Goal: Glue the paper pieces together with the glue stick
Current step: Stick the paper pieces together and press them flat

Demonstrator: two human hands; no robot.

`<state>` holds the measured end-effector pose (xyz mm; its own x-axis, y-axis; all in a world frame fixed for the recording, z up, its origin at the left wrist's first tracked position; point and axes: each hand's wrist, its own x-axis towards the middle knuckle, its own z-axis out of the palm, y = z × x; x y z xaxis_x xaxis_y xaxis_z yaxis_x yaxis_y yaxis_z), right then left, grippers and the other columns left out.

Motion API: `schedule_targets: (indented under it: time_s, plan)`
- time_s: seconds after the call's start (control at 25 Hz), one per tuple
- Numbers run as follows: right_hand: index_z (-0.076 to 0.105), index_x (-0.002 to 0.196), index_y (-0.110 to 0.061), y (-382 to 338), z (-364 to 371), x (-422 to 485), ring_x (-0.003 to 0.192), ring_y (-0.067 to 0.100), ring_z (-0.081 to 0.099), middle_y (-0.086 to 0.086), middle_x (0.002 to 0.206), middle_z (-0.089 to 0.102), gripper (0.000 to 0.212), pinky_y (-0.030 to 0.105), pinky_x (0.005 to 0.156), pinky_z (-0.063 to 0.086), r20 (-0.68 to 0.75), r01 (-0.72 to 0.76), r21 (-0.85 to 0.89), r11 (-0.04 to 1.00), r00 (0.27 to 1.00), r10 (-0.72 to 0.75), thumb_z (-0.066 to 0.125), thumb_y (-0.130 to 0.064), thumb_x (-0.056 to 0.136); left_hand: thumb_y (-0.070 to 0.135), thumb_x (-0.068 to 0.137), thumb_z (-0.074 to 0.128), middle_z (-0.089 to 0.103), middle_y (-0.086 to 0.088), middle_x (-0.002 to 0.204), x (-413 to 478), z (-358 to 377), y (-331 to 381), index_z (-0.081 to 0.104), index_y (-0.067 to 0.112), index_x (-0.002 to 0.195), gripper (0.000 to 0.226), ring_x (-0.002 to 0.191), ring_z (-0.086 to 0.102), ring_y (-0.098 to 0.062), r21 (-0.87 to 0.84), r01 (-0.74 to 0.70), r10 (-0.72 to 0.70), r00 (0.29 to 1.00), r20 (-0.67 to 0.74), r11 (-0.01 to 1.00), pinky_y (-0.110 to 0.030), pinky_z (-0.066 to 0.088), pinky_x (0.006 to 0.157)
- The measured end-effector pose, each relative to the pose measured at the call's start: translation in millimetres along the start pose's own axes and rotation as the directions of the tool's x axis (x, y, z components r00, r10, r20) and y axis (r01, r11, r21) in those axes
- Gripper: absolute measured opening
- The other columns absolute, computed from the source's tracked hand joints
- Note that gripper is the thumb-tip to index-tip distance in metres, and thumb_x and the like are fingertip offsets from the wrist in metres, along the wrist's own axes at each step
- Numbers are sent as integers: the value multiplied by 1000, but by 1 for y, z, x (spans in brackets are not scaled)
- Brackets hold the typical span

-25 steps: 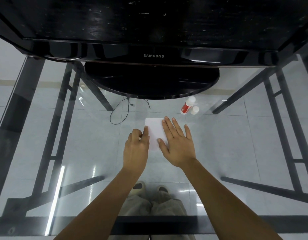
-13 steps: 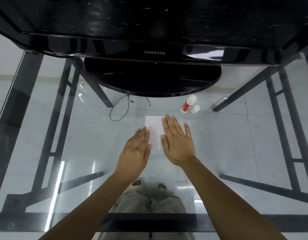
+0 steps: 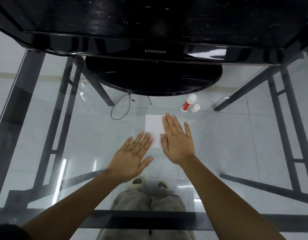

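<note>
A white paper (image 3: 154,126) lies flat on the glass table in the middle of the view. My right hand (image 3: 177,141) rests flat, fingers spread, over the paper's right part. My left hand (image 3: 134,154) is flat and open at the paper's lower left, its fingertips touching the edge. A red and white glue stick (image 3: 188,103) lies on the glass beyond my right hand, with its white cap (image 3: 195,107) standing beside it. Neither hand holds anything.
A black Samsung monitor (image 3: 155,51) with a round base (image 3: 153,82) stands at the back of the glass table (image 3: 236,135). A black cable (image 3: 120,108) loops left of the paper. Black table legs show through the glass on both sides.
My left hand has opened from a curled pose on the paper and slid back toward me and left. My right hand stayed flat on the paper.
</note>
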<state>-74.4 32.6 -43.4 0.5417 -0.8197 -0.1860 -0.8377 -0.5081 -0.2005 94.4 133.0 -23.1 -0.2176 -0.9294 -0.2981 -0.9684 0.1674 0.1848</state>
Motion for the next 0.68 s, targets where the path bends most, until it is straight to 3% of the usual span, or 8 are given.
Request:
schedule_targets:
  time_s: [0.08,0.12,0.24,0.36,0.48,0.56,0.6,0.68]
  plan:
    - [-3,147,-21,-1,0,0,141,13,-12,-3,157,-2,59,39,112,-13,5,-5,-1,1000,1000,5,7,-46,94,58,88,-4,-3,2,152,9,-1,-3,-5,19,142,66,137,-16,-19,-17,44,-44,999,2,999,-42,-10,110]
    - [-3,147,-21,-1,1,0,140,12,-14,-3,157,-2,59,39,112,-13,-1,-4,-3,1000,1000,4,7,-46,94,57,89,-3,-1,1,153,8,0,-3,-3,19,143,67,137,-15,-19,-2,41,-41,999,3,999,-42,-9,110]
    - [0,147,-21,0,1,0,138,11,-16,-2,158,0,59,40,112,-11,-6,-8,1,1000,1000,8,11,-46,95,52,95,8,36,-7,147,-9,1,-3,29,12,141,65,136,20,-23,95,-29,30,1000,-8,995,-47,24,106]
    - [0,147,-21,-1,1,0,139,12,-14,-2,158,0,59,41,113,-10,-6,-11,4,1000,1000,11,12,-46,95,52,95,8,44,-7,143,-10,-3,-5,38,11,138,66,134,26,-23,91,-30,33,999,-30,995,-49,27,104]
    - [-3,147,-22,0,0,0,143,15,-9,-3,158,-1,60,42,114,-9,10,-15,3,1000,1000,15,8,-48,93,58,88,-10,11,-4,153,19,-12,1,7,14,144,74,139,-6,-20,24,69,-67,995,-68,997,-41,1,112]
    - [-4,147,-22,-1,1,0,143,16,-8,-3,158,-2,61,42,114,-8,18,-13,4,1000,1000,13,6,-49,93,61,80,-19,-12,2,151,22,-8,4,-13,19,141,74,134,-24,-15,25,89,-88,996,-12,996,-34,-13,110]
    - [-4,147,-22,-1,0,1,143,16,-7,-3,158,-2,61,42,114,-8,18,-16,6,1000,1000,16,6,-49,92,62,81,-17,-9,1,152,16,-4,5,-11,18,142,74,134,-22,-16,30,82,-83,997,3,996,-36,-12,110]
    - [-2,147,-22,0,0,1,144,16,-7,-3,158,-1,61,43,114,-8,15,-21,11,1000,1000,21,7,-49,93,58,90,-3,22,-6,152,-2,2,8,16,13,144,73,138,2,-22,85,48,-47,999,-21,995,-45,7,110]
